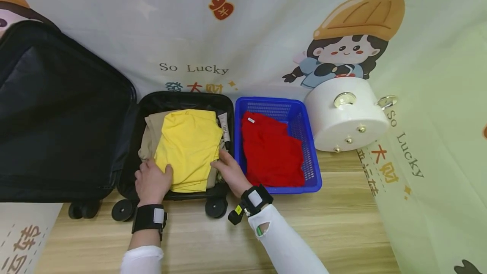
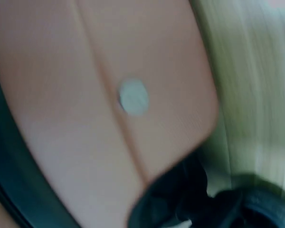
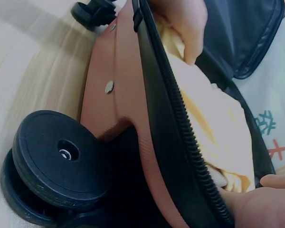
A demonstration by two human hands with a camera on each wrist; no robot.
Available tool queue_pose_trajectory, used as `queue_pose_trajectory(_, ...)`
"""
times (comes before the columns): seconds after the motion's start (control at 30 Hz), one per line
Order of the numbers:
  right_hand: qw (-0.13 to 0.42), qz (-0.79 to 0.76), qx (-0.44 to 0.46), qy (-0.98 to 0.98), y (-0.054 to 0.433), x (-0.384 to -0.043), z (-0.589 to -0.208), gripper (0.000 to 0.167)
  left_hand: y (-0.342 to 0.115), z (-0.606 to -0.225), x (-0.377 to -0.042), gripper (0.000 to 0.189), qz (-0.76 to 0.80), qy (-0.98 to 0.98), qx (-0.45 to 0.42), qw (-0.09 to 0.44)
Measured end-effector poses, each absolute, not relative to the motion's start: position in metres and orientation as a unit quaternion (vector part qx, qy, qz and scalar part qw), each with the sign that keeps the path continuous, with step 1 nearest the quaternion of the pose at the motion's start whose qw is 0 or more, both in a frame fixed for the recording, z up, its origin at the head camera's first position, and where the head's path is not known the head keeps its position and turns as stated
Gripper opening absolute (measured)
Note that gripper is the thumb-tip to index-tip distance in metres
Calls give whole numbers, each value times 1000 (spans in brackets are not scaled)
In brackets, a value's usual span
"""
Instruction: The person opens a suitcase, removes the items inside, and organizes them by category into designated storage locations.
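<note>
A folded yellow garment point(image 1: 190, 147) lies over beige cloth point(image 1: 151, 138) inside the open suitcase point(image 1: 127, 176). My left hand point(image 1: 152, 183) rests at the garment's lower left edge, its thumb on the yellow fabric and its other fingers along the side. At the lower right edge, my right hand point(image 1: 231, 174) touches the garment with thumb and forefinger apart. A grey tube with a black cap point(image 1: 224, 127) lies along the suitcase's right wall. The right wrist view shows both hands by the yellow fabric; the left wrist view shows mainly the pinkish outer shell point(image 2: 171, 95), blurred.
Right of the suitcase stands a blue plastic basket point(image 1: 316, 176) holding a red garment point(image 1: 272, 151). Beside it is a white round container point(image 1: 335, 117) with shiny metal fittings. The suitcase lid point(image 1: 57, 126) lies open leftward. Black wheels point(image 1: 216, 207) jut toward the front.
</note>
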State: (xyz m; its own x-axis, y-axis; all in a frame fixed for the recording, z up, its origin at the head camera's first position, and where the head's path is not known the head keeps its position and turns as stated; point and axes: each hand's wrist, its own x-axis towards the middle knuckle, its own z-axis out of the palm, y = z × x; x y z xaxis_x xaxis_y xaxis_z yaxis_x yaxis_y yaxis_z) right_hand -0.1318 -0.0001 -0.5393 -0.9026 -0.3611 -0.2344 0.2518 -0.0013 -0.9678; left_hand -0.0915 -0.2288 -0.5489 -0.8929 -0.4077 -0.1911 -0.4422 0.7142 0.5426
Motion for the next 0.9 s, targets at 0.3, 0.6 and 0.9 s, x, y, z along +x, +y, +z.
queue_pose_trajectory(0.3, 209, -709, -41, 673, -8, -136, -550, 66, -209, -538, -101, 41, 291, 922, -215, -135)
queue_pose_trajectory(0.6, 230, -700, -36, 675, -11, -138, -550, 62, -189, -539, -96, 26, 292, 918, -141, -230)
queue_pose_trajectory(0.9, 245, -720, -22, 649, -13, -136, -550, 67, -191, -545, -89, 17, 309, 878, -127, -343)
